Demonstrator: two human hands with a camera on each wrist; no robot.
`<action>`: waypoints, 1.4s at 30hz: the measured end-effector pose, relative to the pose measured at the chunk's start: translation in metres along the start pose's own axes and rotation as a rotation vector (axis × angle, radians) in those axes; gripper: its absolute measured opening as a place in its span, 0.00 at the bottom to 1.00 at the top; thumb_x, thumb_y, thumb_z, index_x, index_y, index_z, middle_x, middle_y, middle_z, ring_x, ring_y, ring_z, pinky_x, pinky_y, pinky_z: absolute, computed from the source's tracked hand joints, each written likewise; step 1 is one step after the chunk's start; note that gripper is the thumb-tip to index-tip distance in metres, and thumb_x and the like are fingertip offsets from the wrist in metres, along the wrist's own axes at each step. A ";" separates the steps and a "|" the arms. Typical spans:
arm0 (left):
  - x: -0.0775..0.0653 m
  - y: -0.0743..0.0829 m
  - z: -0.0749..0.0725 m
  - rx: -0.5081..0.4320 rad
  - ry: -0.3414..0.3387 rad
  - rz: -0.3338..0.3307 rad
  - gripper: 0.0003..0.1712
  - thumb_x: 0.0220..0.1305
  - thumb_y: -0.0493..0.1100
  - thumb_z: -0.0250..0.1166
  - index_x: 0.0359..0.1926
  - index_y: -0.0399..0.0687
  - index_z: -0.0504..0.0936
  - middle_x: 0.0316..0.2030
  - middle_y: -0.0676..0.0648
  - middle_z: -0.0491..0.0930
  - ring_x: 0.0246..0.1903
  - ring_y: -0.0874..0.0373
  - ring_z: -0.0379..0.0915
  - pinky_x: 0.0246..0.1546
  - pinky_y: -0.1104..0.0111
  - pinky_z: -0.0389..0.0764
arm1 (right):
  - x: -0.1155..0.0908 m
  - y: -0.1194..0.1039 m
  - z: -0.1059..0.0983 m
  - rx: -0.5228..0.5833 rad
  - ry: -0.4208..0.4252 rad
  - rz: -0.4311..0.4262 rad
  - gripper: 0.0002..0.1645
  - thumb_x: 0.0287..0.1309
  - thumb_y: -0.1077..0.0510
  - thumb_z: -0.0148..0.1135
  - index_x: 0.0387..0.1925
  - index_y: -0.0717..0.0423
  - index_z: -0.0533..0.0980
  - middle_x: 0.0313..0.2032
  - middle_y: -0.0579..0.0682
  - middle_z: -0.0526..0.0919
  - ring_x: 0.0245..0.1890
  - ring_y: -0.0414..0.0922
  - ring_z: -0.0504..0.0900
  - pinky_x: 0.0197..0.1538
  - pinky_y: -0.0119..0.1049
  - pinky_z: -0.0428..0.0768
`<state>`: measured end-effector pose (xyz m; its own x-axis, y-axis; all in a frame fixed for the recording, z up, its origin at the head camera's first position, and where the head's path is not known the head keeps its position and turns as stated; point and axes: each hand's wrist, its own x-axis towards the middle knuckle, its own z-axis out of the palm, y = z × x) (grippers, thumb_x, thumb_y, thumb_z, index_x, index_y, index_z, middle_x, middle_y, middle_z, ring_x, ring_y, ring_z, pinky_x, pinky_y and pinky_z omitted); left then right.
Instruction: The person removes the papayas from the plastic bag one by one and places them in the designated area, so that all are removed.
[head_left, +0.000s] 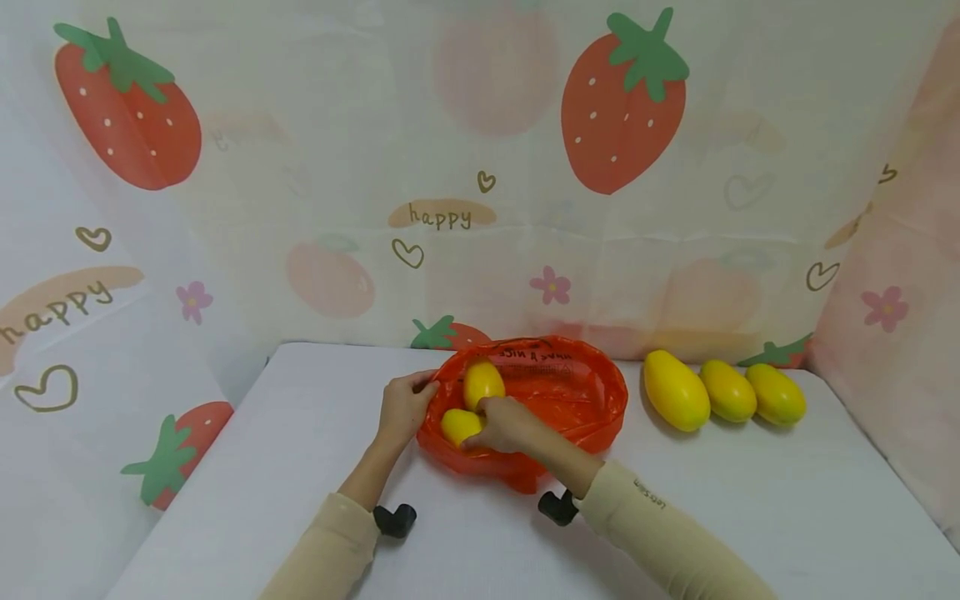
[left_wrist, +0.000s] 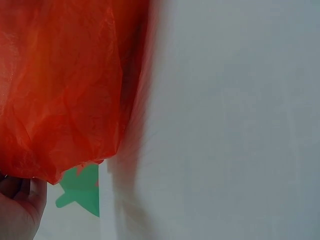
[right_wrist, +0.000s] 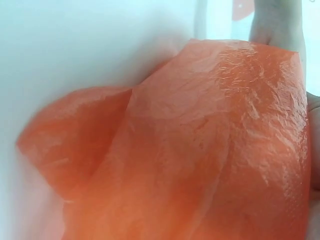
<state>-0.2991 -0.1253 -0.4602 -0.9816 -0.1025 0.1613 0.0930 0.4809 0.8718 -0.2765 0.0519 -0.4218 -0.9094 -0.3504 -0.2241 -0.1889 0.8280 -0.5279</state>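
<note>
An open red plastic bag (head_left: 592, 412) lies on the white table, its mouth facing up. My left hand (head_left: 403, 408) pinches the bag's left rim; in the left wrist view, fingers of that hand (left_wrist: 22, 205) show at the bag's edge. Inside the bag's left side are two yellow mangoes, an upper mango (head_left: 483, 382) and a lower mango (head_left: 459, 425). Reaching over the near rim, my right hand (head_left: 510, 423) has its thumb and fingers around the lower mango. The red plastic (right_wrist: 200, 140) covers most of the right wrist view and hides the fingertips there.
Right of the bag, three more yellow items stand in a row on the table: a larger mango (head_left: 677, 390), a middle mango (head_left: 727, 391) and a right mango (head_left: 776, 394). Behind the table (head_left: 300, 450) hangs a strawberry-print curtain (head_left: 337, 167).
</note>
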 end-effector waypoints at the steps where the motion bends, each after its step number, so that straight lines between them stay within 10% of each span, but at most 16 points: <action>1: 0.000 0.000 0.000 0.001 0.000 0.000 0.16 0.68 0.38 0.60 0.54 0.38 0.82 0.50 0.39 0.84 0.47 0.47 0.81 0.51 0.58 0.83 | 0.000 0.000 0.000 0.000 -0.003 0.002 0.33 0.47 0.45 0.75 0.51 0.59 0.76 0.37 0.50 0.80 0.39 0.46 0.76 0.50 0.42 0.82; 42: 0.002 -0.001 -0.001 0.009 0.002 -0.016 0.17 0.68 0.39 0.60 0.55 0.39 0.82 0.50 0.39 0.84 0.48 0.48 0.80 0.53 0.57 0.83 | -0.008 0.007 -0.025 0.167 0.029 0.038 0.42 0.44 0.44 0.77 0.57 0.60 0.74 0.47 0.54 0.80 0.43 0.48 0.76 0.48 0.41 0.83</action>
<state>-0.3010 -0.1263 -0.4600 -0.9825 -0.1125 0.1482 0.0754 0.4872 0.8700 -0.2799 0.0717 -0.4028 -0.9256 -0.3055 -0.2236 -0.0924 0.7551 -0.6490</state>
